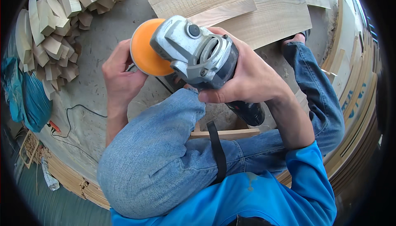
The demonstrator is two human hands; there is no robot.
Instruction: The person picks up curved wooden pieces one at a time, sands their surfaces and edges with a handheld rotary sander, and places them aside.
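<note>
Grey floor (111,30), rather dusty, spreads around the person who sits before me in blue jeans (152,156) and a bright blue shirt (268,197), with the knees bent and a black strap (218,151) lying across one thigh. At the far left I see a heap of pale, curved wood blocks (53,32), and just beside it a blue bag (35,102). Near the bag, a thin dark cable (78,105) makes a loose curve on the floor. Farther ahead lies a broad board (276,24) with a narrow wood strip (229,11) upon it, and long planks (359,106) run along the right side. Above the knee, between the two hands, is the power tool (194,55), which has a grey and white head, a dark body and a round orange disc (146,46) turned toward the left. With the right hand (253,73) the person grips the body of this tool, the thumb on the near side and the fingers around the far side. At the rim of the disc is the left hand (122,73), its fingers bent; their tips are hidden, so I cannot tell whether they grip it.
</note>
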